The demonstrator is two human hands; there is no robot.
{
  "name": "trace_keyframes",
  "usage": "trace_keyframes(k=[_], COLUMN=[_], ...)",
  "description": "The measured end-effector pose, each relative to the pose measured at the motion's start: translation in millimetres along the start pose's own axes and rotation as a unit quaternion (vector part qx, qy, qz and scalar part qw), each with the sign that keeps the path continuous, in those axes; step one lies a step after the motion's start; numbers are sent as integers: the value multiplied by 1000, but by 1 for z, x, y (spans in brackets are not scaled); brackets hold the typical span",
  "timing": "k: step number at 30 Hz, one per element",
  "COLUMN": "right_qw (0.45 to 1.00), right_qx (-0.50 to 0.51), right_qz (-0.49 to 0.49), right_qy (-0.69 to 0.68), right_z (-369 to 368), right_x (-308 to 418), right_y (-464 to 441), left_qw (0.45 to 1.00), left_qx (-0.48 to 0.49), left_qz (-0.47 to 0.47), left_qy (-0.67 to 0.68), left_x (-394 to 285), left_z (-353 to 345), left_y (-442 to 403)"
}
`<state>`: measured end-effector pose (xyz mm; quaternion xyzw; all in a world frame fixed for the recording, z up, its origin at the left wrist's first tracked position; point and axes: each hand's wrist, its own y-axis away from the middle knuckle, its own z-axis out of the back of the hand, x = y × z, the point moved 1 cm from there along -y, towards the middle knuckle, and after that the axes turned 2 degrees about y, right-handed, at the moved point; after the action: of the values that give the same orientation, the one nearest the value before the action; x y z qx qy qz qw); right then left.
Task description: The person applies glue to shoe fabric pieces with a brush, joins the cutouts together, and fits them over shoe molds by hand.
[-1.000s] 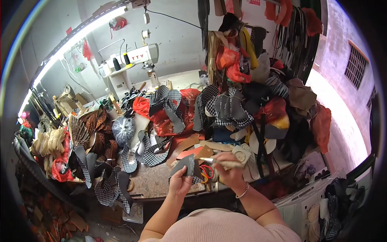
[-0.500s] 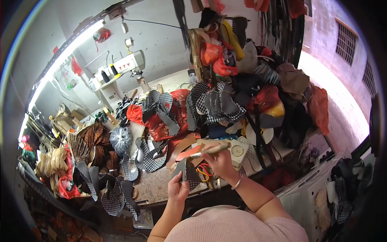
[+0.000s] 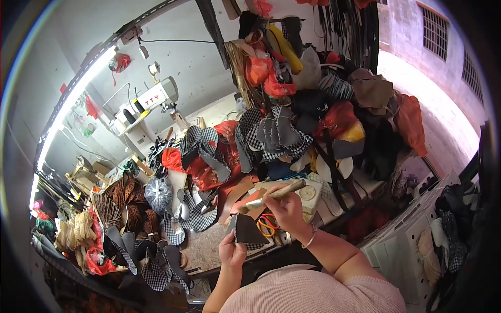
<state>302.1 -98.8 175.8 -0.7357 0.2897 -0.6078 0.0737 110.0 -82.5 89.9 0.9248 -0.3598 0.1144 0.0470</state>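
Observation:
My left hand [image 3: 233, 251] pinches the lower left edge of a dark grey fabric piece [image 3: 250, 232], whose checkered side shows along its bottom edge. My right hand [image 3: 287, 209] is closed around the thick handle of a brush [image 3: 284, 191]. The brush points left and down, and its tip is at the upper edge of the fabric piece; whether it touches cannot be made out. Beside my right hand, scissors with orange and yellow handles [image 3: 267, 224] lie on the bench, partly behind the fabric.
A sewing machine [image 3: 159, 94] stands at the back left. Stacks of grey and checkered cut pieces [image 3: 279, 133] and red plastic bags [image 3: 201, 172] cover the bench. A pale container with a round lid [image 3: 309, 193] sits right of my right hand. More checkered pieces [image 3: 156, 266] hang over the front left edge.
The fabric piece has turned so more of its grey face shows. The brush has shifted slightly left and down at its tip. The whole view has swung a little to the right.

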Motion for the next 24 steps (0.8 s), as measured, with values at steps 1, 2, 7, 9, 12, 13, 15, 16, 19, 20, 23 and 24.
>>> trace_keyframes(k=[1, 2, 7, 9, 12, 13, 15, 16, 19, 20, 23, 24], right_qw=[998, 998, 999, 995, 988, 980, 999, 995, 997, 971, 949, 956], right_qx=[-5, -8, -10, -17, 52, 46, 17, -17, 8, 24, -7, -31], right_qz=[-14, -17, -23, -30, -61, 10, 19, 22, 71, 127, 166, 125], right_qy=[-65, -65, 25, -90, 133, 195, 47, -100, 38, 203, 267, 264], right_z=[0, 0, -9, -18, -20, -23, -36, -44, -61, -65, -62, -59], right_x=[0, -3, -6, -4, -10, -13, -16, -15, -21, -31, -67, -75], right_y=[2, 2, -4, 0, -7, -9, -13, -14, -20, -26, -42, -44], left_qw=[1000, 1000, 999, 1000, 998, 998, 999, 999, 999, 999, 996, 997], left_qx=[-1, -14, -28, -27, -56, -52, -48, -47, -35, -34, -50, -41], left_qz=[-1, 2, -14, -3, -13, -15, -20, -24, 25, 33, 48, 34], left_qy=[0, 3, -7, 6, -12, -13, -2, -3, 17, 19, -53, -47], left_x=[-1, -2, -6, -12, -24, -30, -44, -53, -74, -78, -99, -112], left_z=[0, 1, -6, -5, -8, -10, -11, -12, -19, -22, -36, -38], left_y=[0, 0, 3, 1, 1, 1, 3, 4, -4, -7, -11, -13])
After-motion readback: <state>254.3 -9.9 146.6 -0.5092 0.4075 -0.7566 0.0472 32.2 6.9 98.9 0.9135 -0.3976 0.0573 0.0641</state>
